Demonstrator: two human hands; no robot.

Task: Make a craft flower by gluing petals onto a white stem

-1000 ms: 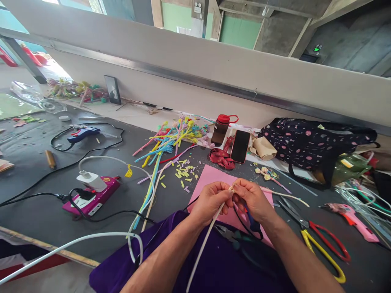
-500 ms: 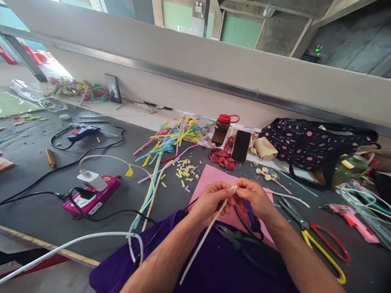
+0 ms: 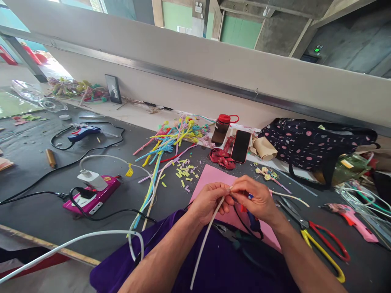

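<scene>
My left hand [image 3: 210, 202] pinches the top of a long white pipe cleaner [image 3: 205, 240] that hangs down over my lap. My right hand [image 3: 255, 200] is closed on the same tip, fingers meeting the left hand's at the middle. A blue-handled tool [image 3: 253, 219] lies beneath my right hand on a pink sheet [image 3: 210, 177]. Both hands hover above the sheet near the table's front edge.
Red-and-yellow scissors [image 3: 324, 248] and a pink glue gun [image 3: 351, 219] lie right. A pile of coloured pipe cleaners [image 3: 171, 140], cut bits, a bottle [image 3: 220, 128], a phone [image 3: 240, 145] and a spotted bag [image 3: 308, 142] sit behind. A pink power strip [image 3: 91, 194] with cables is left.
My hands shifted slightly while working the tip of the white pipe cleaner; its hanging end swung a little to the right. My right fingers now cover the tip more.
</scene>
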